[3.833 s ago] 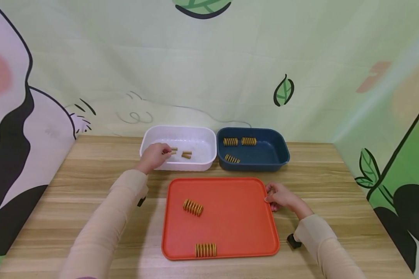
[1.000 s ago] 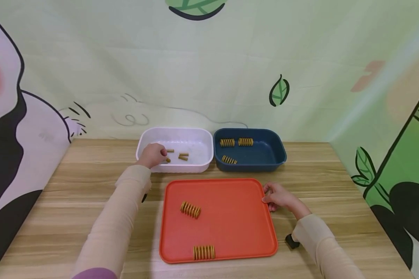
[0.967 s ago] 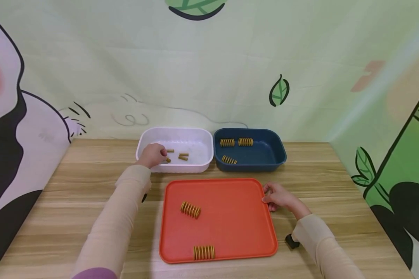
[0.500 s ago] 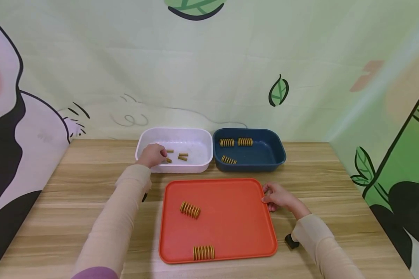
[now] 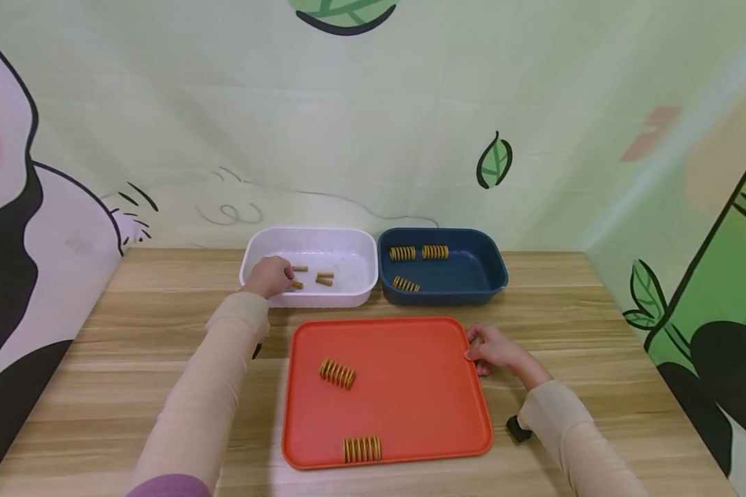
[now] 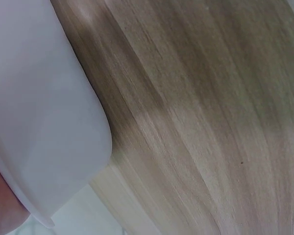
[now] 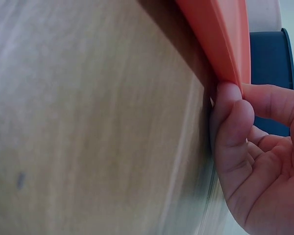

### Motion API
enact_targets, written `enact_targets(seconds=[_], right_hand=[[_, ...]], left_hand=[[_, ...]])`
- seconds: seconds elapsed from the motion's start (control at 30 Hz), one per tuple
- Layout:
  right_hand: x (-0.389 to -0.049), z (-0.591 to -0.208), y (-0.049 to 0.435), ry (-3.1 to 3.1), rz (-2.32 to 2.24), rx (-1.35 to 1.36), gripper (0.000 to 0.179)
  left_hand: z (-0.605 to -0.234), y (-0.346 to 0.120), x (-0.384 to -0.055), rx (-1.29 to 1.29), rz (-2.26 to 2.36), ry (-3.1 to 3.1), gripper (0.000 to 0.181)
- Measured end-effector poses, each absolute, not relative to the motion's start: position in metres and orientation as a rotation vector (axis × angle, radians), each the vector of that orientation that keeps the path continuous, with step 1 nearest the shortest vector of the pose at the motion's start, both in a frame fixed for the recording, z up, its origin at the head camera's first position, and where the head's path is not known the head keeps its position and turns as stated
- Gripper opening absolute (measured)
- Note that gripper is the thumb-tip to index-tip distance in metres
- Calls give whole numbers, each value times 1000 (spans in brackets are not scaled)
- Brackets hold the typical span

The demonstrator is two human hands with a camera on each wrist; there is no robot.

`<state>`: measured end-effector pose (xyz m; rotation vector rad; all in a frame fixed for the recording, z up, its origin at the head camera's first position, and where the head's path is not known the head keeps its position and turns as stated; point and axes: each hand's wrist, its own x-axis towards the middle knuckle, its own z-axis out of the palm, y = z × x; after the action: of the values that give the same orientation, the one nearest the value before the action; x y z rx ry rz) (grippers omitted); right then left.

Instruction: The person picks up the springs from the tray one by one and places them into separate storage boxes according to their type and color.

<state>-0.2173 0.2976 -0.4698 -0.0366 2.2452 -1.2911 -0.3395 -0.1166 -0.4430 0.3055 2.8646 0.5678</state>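
Observation:
My left hand (image 5: 269, 277) reaches over the near-left wall into a white bin (image 5: 353, 299), its fingertips low inside. A short brown rod (image 5: 295, 284) shows right at those fingertips; I cannot tell whether they pinch it. Several similar rods (image 5: 324, 281) lie on the bin's floor. In the left wrist view the bin's outer wall (image 6: 44, 98) hides most of the hand. My right hand (image 5: 494, 348) pinches the right edge of a red tray (image 5: 410, 386) between thumb and fingers (image 7: 235, 117). Two gold-coloured coil springs lie on the tray, one slanted (image 5: 338, 373), one along the front rim (image 5: 362, 450).
A dark blue bin (image 5: 472, 298) stands against the white one's right side, with three gold-coloured coil springs (image 5: 435, 252) in it. Both bins sit at the back of the wooden table (image 5: 547, 297), before a printed cloth backdrop (image 5: 373, 138).
Since the oldest frame, the left hand has moved slightly, and the rod at its fingertips lies closer to the bin's near wall. Over the last second both hands stay nearly still; the head view shifts slightly.

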Motion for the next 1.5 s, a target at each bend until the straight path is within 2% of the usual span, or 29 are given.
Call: enact_targets(seconds=[0.23, 0.33, 0.4, 1.5], right_hand=[[-216, -466, 295, 2242, -1289, -28, 27], [-217, -466, 295, 2246, -1289, -32, 26], [-217, -467, 295, 2250, -1286, -31, 26], [-218, -472, 297, 2227, -1312, -72, 25]], left_hand=[[-465, -126, -360, 331, 596, 2831, 9], [-463, -127, -356, 372, 600, 2868, 11], [-445, -119, -342, 323, 563, 2861, 12], [-432, -131, -328, 410, 736, 2899, 17]])
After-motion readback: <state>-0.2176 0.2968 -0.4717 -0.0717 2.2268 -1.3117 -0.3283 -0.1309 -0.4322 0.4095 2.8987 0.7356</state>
